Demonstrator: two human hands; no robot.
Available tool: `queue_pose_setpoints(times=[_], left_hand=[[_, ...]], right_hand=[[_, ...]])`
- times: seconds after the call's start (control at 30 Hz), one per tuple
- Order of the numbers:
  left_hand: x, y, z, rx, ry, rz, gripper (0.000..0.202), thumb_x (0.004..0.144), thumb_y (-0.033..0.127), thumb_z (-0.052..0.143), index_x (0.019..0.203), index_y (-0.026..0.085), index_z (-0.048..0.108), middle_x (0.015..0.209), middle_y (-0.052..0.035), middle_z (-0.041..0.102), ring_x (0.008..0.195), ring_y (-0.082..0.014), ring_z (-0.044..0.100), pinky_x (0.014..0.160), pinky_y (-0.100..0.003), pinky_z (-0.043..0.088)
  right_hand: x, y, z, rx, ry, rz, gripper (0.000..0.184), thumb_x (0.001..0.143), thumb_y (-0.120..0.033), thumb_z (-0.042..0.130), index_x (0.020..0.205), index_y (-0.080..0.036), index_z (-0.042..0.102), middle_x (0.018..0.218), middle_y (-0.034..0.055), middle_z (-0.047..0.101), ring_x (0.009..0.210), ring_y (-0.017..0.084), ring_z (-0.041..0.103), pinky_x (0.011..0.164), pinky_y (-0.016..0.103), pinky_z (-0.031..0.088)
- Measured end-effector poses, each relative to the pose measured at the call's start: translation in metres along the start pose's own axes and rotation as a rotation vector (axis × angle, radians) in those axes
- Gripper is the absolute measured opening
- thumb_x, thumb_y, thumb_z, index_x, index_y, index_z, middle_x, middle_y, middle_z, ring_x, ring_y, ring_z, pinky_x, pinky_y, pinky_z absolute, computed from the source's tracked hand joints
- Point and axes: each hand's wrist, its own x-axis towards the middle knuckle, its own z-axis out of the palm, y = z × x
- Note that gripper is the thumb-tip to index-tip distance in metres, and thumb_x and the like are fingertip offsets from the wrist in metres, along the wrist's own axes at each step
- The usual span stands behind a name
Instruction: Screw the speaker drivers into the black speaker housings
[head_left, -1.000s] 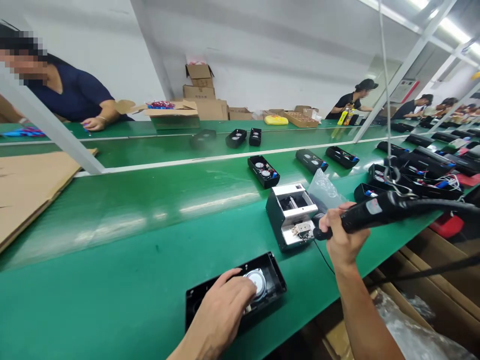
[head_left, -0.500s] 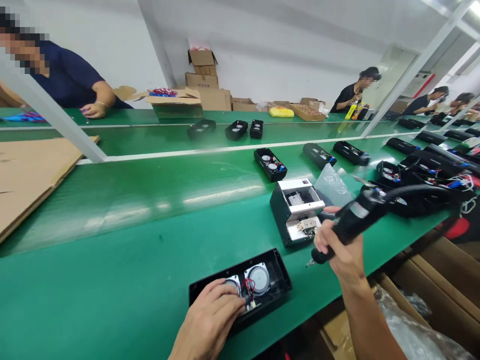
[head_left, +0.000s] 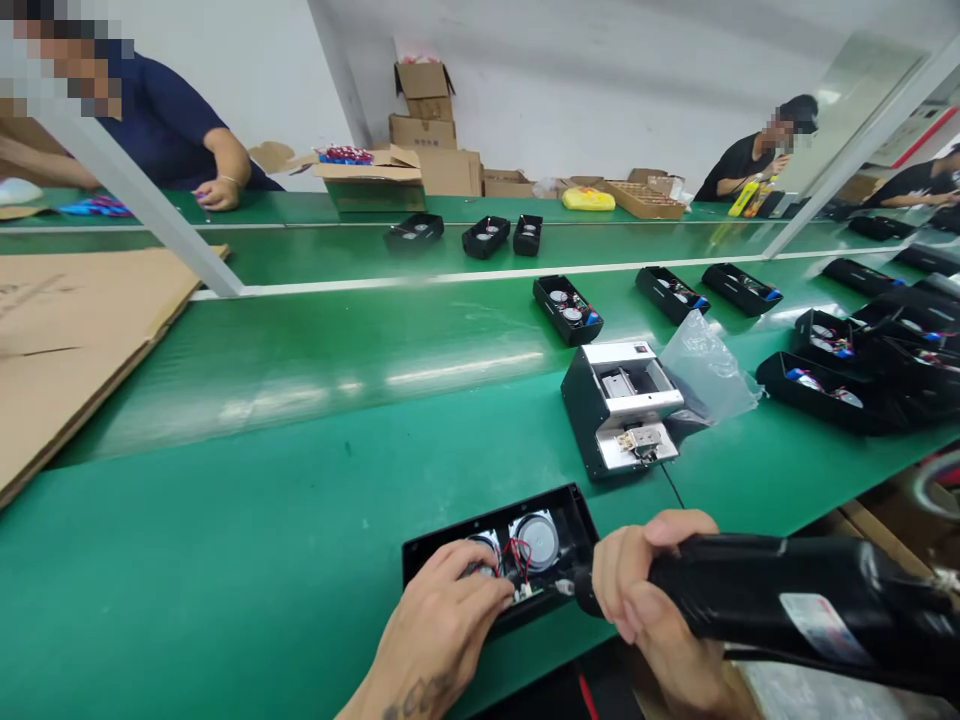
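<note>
A black speaker housing (head_left: 429, 556) lies open side up on the green bench, slightly tilted in view. Inside it sit two round speakers; the right one (head_left: 537, 541) shows fully, with red wires beside it. My left hand (head_left: 442, 610) reaches into the housing over the left speaker, fingers curled and pressed together by a small white connector (head_left: 526, 590). What they pinch is hidden. My right hand (head_left: 652, 580) is wrapped round a black electric screwdriver (head_left: 757, 590), held nearly level. Its bit (head_left: 564, 587) points left, over the housing's front right part.
Behind the housing stands a black and silver screw feeder (head_left: 626, 410), with a clear plastic bag (head_left: 709, 365) beside it. Several speaker housings (head_left: 568, 309) lie on the green belt and at the right. Flat cardboard (head_left: 82, 340) lies left. Co-workers (head_left: 750, 160) sit across the line.
My right hand has brought the screwdriver down and left, from beside the screw feeder to the housing, turning it nearly level. My left hand stays in the housing. The view has shifted slightly.
</note>
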Motion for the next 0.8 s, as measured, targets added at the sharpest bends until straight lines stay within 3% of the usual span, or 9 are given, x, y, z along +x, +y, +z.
queue_pose_setpoints(times=[0.23,0.5,0.8], left_hand=[[0.0034,0.0007,-0.003,-0.032,-0.013,-0.032,0.029,0.111,0.019,0.047,0.094,0.025,0.07,0.08,0.0031,0.076,0.088,-0.0172,0.073,0.081,-0.028,0.057],[0.0013,0.0006,-0.0022,-0.05,-0.023,-0.044,0.029,0.111,0.019,0.048,0.094,0.026,0.071,0.079,0.0028,0.075,0.089,-0.0178,0.072,0.084,-0.03,0.056],[-0.0007,0.0002,-0.0011,-0.071,-0.038,-0.063,0.021,0.104,0.013,0.057,0.096,0.027,0.071,0.075,0.0042,0.072,0.091,-0.0173,0.071,0.086,-0.029,0.057]], right_hand=[[0.0007,0.0124,0.0001,-0.055,-0.037,0.035,0.026,0.105,-0.026,0.059,0.127,-0.039,0.052,0.065,-0.0087,0.045,0.049,0.013,0.042,0.048,0.027,0.04],[-0.0009,0.0112,0.0004,-0.054,-0.067,0.053,0.026,0.106,-0.026,0.061,0.128,-0.038,0.053,0.068,-0.0086,0.047,0.053,0.013,0.045,0.056,0.028,0.044],[0.0058,0.0065,0.007,-0.127,-0.077,0.008,0.021,0.108,-0.029,0.057,0.127,-0.037,0.053,0.066,-0.0091,0.046,0.049,0.013,0.044,0.052,0.025,0.045]])
